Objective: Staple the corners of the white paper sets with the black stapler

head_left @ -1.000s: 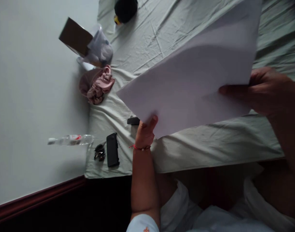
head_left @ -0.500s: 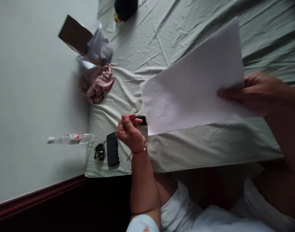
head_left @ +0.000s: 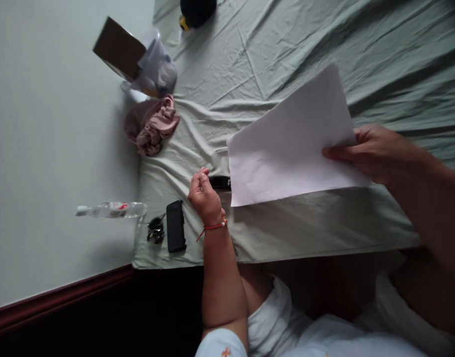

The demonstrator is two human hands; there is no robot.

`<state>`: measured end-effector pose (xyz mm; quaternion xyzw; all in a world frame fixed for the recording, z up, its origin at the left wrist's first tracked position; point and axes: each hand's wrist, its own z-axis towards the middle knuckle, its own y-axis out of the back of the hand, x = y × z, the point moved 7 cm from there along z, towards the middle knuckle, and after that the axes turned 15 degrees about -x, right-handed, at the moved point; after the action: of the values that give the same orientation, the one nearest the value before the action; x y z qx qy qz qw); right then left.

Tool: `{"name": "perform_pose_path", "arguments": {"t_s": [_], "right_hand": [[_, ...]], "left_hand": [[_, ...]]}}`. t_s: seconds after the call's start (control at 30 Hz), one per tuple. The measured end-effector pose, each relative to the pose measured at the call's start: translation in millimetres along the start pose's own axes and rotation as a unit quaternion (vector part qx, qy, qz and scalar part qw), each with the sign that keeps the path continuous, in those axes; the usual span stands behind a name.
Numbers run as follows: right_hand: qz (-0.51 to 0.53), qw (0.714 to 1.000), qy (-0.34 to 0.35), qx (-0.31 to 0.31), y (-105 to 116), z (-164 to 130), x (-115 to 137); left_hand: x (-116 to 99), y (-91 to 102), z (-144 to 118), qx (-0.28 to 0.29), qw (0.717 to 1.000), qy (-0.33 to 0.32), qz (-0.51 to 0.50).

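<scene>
White paper sheet (head_left: 290, 144), thin and smooth, pinched at its right edge by the right hand (head_left: 376, 153), thumb on top and fingers under. Held by that one edge only, so free to sag: slanting across the middle of the frame, lower left corner dipping close over the bed, far corner lifted. Faint bowing across the face, no crease to be seen.

Left hand (head_left: 205, 198) at centre frame, off the paper, fingers curled in and tips drawn together just beside a small black object (head_left: 220, 182) half hidden under the sheet's corner. Touching it or not, pinching anything or not: cannot tell. Thin red thread bracelet (head_left: 212, 227) around that wrist.

Grey-green bedsheet (head_left: 287, 49) beneath, soft cotton look, rumpled into long ridges, hence the uneven lie of everything on it. Lower left of the bed: flat black phone (head_left: 175, 226), hard and glossy, lying beside a dark tangled bunch (head_left: 155, 229), keys or glasses, too small to tell. Clear plastic bottle (head_left: 110, 209) with a red label further left. Upper left: bunched pink cloth (head_left: 153, 124), limp and folded on itself; above it a brown cardboard box (head_left: 119, 48) tilted against a crinkled clear plastic bag (head_left: 158, 67). Round black thing (head_left: 197, 11) cut off at the top edge.
</scene>
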<state>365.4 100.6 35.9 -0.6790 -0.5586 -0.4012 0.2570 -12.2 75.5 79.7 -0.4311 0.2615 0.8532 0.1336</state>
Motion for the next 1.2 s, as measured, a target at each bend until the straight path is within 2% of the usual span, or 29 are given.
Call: {"name": "perform_pose_path", "arguments": {"t_s": [0.23,0.43,1.0,1.2], "right_hand": [[-0.008,1.000,-0.012,-0.014,-8,-6,0],[0.007,0.999,-0.007,-0.046,-11,-6,-2],[0.019,0.997,-0.014,-0.069,-11,-4,-5],[0.013,0.998,-0.012,-0.067,-9,-3,-5]], "left_hand": [[22,-14.2,3,0.055,0.997,0.007,0.045],[22,-17.5,3,0.095,0.988,-0.060,0.105],[20,-17.0,4,0.150,0.979,-0.087,0.110],[23,-21.8,-5,0.156,0.970,-0.104,0.156]]}}
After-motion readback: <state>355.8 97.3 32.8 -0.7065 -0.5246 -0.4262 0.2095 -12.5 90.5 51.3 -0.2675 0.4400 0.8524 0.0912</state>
